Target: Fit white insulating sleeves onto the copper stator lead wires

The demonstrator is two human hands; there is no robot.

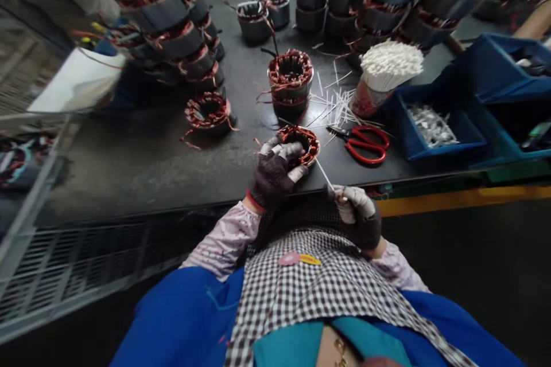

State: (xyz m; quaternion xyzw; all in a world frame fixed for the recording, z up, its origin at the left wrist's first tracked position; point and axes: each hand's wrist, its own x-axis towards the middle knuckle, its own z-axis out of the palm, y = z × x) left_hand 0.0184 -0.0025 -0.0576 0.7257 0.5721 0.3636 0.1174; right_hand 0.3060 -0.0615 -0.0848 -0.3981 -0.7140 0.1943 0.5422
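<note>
My left hand (278, 169), in a dark glove with taped fingertips, grips a copper-wound stator (303, 143) at the near edge of the black workbench (150, 155). My right hand (357, 215), gloved the same way, pinches a thin white strip (323, 175) whose far end points at the stator's windings. A second, taller stator (290, 83) stands just behind the held one.
Red-handled scissors (365, 143) lie right of the stator, with loose white strips (338, 106) and a bundled bunch of them (390, 66) behind. Blue bins (473, 103) sit at the right. Stacks of stators (181, 34) line the left and back; another stator (209, 112) lies alone.
</note>
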